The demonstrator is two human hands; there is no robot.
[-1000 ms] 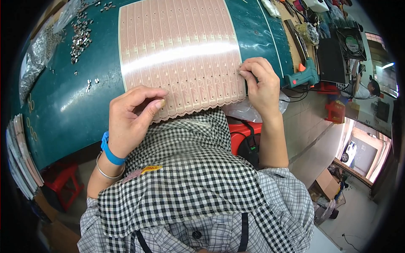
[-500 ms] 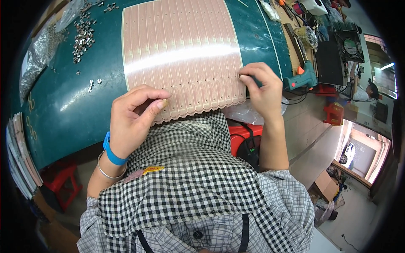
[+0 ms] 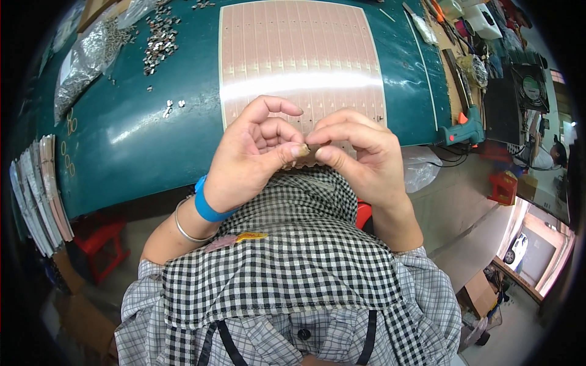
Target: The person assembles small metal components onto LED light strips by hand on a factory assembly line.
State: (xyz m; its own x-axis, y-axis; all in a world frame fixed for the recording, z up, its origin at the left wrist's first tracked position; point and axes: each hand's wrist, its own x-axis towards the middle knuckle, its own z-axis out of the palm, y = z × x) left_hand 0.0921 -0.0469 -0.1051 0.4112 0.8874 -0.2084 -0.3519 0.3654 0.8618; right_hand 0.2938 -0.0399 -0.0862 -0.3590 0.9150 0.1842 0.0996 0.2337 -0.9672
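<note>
My left hand (image 3: 256, 137) and my right hand (image 3: 366, 152) meet over the near edge of a pink striped sheet (image 3: 299, 43) on the green table. The right thumb and forefinger pinch something small and dark; its kind is too small to tell. My left thumb tip and curled fingers come up against the same spot from the other side, with the left forefinger raised and bent. Whatever lies in the left fingers is hidden. The sheet has rows of small dark holes and a bright reflection across it; my hands cover much of its scalloped near edge.
On the green table (image 3: 140, 152) lie a heap of small metal pieces (image 3: 160, 46), a few loose ones (image 3: 168, 110) and a plastic bag of metal parts (image 3: 91, 70). A glue gun (image 3: 462, 131) rests at the right. Stacked panels (image 3: 43, 195) stand at the left.
My hands were apart at the sheet's near part; the right has moved left and the left has moved right, so they now meet. The view has shifted, putting the table things further right.
</note>
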